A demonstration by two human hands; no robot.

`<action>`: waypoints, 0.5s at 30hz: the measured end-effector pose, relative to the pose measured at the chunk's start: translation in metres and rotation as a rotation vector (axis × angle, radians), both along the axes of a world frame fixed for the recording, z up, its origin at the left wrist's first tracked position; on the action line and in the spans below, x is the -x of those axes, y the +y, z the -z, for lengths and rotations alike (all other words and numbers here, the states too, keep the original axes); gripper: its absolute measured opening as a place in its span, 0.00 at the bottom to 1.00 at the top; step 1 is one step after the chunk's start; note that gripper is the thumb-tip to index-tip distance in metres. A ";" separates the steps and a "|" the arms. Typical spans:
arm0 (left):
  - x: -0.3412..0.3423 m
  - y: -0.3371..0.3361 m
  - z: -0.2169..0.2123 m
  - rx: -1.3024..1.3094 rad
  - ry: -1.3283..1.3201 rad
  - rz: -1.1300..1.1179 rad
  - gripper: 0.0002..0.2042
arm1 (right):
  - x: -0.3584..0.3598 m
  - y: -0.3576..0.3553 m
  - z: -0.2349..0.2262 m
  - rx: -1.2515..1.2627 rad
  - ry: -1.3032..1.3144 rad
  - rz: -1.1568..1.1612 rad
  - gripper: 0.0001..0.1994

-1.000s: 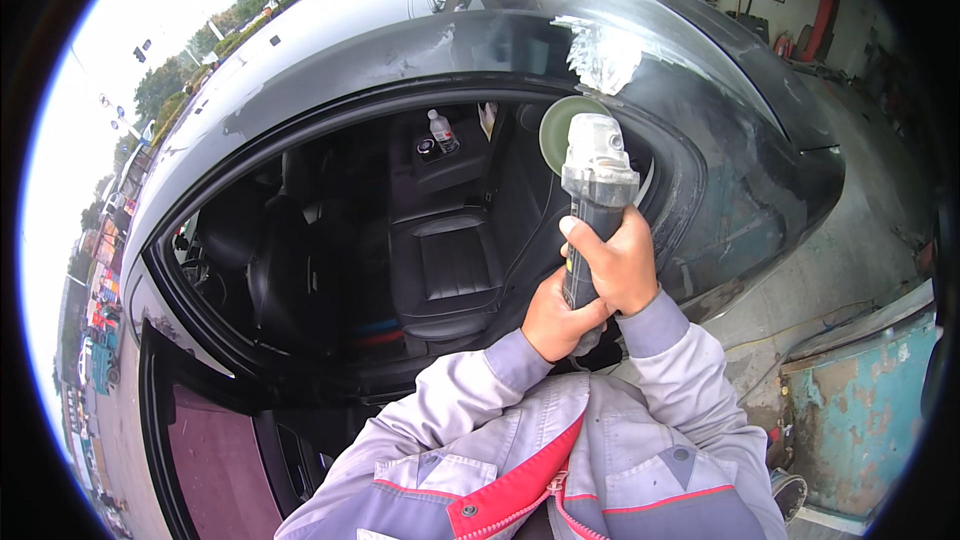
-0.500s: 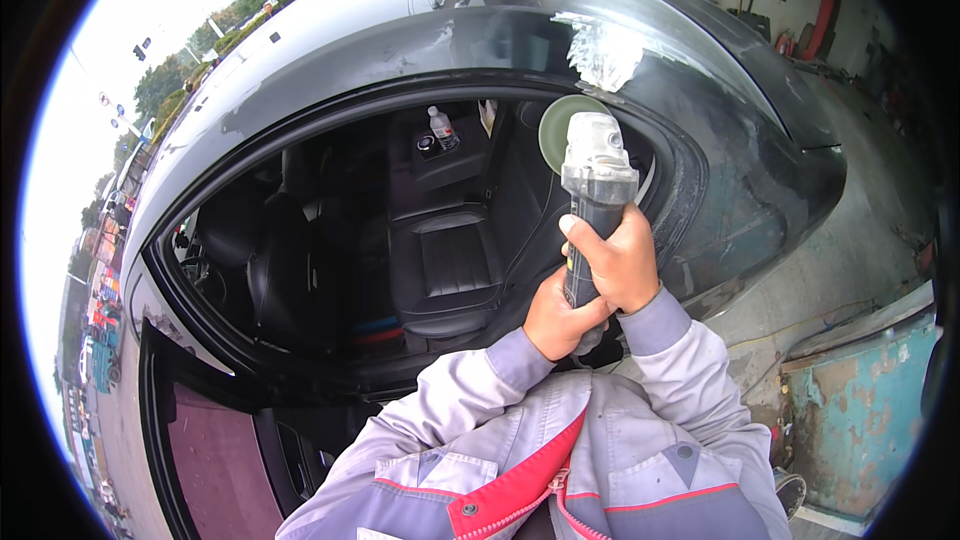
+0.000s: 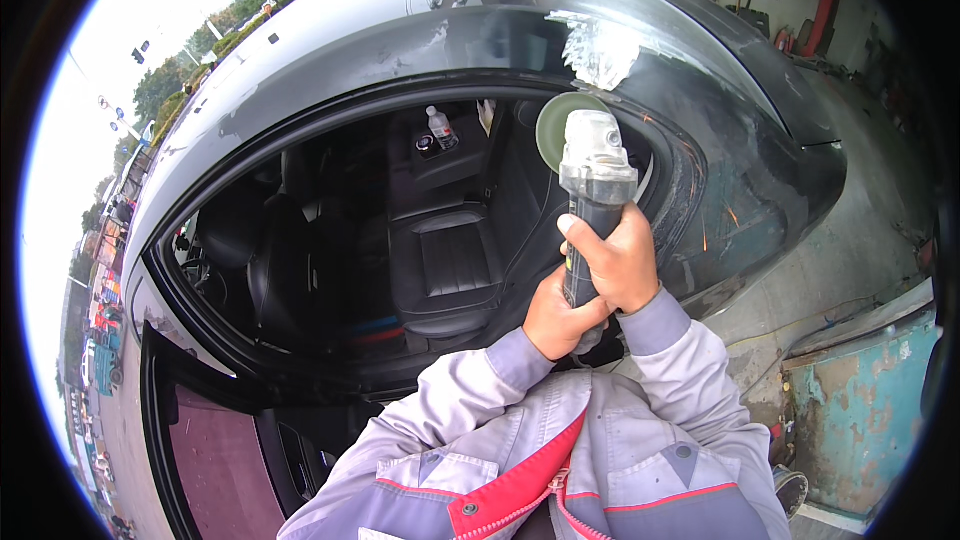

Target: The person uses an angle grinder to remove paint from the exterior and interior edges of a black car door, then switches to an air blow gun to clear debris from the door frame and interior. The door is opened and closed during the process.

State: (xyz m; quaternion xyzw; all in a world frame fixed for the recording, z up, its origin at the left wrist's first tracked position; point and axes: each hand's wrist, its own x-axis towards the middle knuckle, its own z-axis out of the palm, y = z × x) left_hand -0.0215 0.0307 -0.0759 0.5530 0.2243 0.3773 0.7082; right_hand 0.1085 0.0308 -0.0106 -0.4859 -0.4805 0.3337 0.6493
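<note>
Both my hands are wrapped round an angle grinder (image 3: 598, 155) with a worn, whitish head and a dark body. My right hand (image 3: 622, 258) grips the body just behind the head, its thumb along the side. Lower down, my left hand (image 3: 565, 315) closes on the rear of the body. The round green disc (image 3: 557, 130) meets the rear edge of the car's door opening, though the exact contact is hidden behind the grinder. Orange sparks (image 3: 733, 215) streak across the dark rear body panel (image 3: 740, 175). Above the disc, a whitish bare patch (image 3: 600, 55) marks the paint.
Inside the opening are a black rear seat (image 3: 452, 255) and a water bottle (image 3: 440, 127) by a cup holder. The open car door (image 3: 215, 450) stands at lower left. A chipped teal cabinet (image 3: 865, 415) is at right, with a cable (image 3: 790, 320) on the floor near it.
Orange sparks now fly over the rear panel, where none showed before. The grinder and its disc have shifted very slightly left; my grip is the same.
</note>
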 end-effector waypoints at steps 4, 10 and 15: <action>-0.001 0.003 -0.002 0.005 -0.008 -0.002 0.11 | -0.001 0.002 0.000 0.003 0.001 0.001 0.21; -0.001 0.005 -0.004 0.004 -0.007 0.017 0.12 | -0.001 0.004 0.000 0.000 0.003 0.019 0.22; -0.002 0.001 -0.001 0.011 -0.019 0.000 0.12 | -0.003 0.002 0.003 -0.058 -0.056 0.033 0.17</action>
